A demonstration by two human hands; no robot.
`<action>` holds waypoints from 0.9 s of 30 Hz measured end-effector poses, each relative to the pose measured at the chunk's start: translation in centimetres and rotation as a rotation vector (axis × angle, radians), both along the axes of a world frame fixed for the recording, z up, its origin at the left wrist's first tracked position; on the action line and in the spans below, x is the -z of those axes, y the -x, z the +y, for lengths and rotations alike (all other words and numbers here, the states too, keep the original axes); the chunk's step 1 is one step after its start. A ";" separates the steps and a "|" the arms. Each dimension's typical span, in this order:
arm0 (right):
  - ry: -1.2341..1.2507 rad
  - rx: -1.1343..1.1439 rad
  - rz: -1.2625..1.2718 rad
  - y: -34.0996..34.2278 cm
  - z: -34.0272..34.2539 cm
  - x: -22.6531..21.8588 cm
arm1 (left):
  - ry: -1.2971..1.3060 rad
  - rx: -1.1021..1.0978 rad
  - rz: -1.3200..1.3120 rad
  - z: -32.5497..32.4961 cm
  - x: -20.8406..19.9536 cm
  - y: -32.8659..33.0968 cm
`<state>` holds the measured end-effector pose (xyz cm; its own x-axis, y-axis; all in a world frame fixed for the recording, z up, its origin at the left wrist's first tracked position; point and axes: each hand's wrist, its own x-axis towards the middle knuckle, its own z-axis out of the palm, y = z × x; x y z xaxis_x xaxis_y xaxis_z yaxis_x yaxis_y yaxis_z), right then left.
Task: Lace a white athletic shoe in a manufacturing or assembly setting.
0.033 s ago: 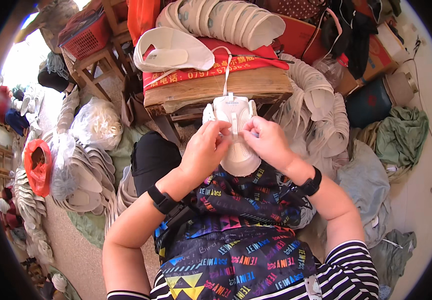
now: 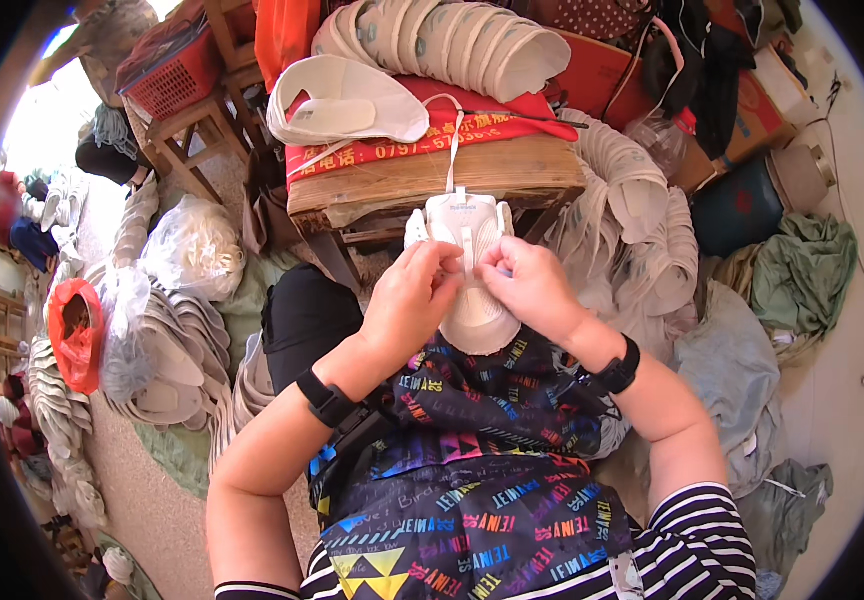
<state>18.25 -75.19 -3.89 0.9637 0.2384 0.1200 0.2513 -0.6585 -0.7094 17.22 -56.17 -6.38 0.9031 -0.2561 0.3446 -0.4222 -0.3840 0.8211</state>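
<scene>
A white shoe upper (image 2: pixel 469 250) rests on my lap, its toe pointing away from me. My left hand (image 2: pixel 410 297) pinches it at the left side of its middle. From the right, my right hand (image 2: pixel 530 285) grips the same spot, fingertips close to the left hand's. A white strap (image 2: pixel 452 150) runs from the upper over the wooden stool (image 2: pixel 422 180) in front of me. Each wrist wears a black band.
A flat white shoe piece (image 2: pixel 347 105) lies on the red cloth on the stool. Stacks of white uppers stand behind (image 2: pixel 452 40), at right (image 2: pixel 642 220) and at left (image 2: pixel 167 350). A red basket (image 2: pixel 172 80) and a red bag (image 2: pixel 77 330) sit left.
</scene>
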 end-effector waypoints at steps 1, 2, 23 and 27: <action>0.000 0.000 -0.002 -0.1 0.1 0.3 | -0.029 -0.010 -0.012 -0.2 -0.1 -0.2; -0.073 0.003 0.057 -0.1 0.1 0.6 | -0.057 -0.020 -0.024 -0.4 -0.1 -0.4; 0.303 -0.249 -0.019 2.7 -13.0 6.0 | -0.378 -1.362 0.117 55.8 15.8 19.2; 0.063 0.347 0.964 2.4 -15.2 7.1 | 0.086 -1.412 0.363 64.2 17.4 20.6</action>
<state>15.83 -90.36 -10.94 0.6607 -0.0927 -0.7449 -0.6187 -0.6293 -0.4704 -3.42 8.07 -23.76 0.4197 0.9075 0.0155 0.4875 -0.2398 0.8395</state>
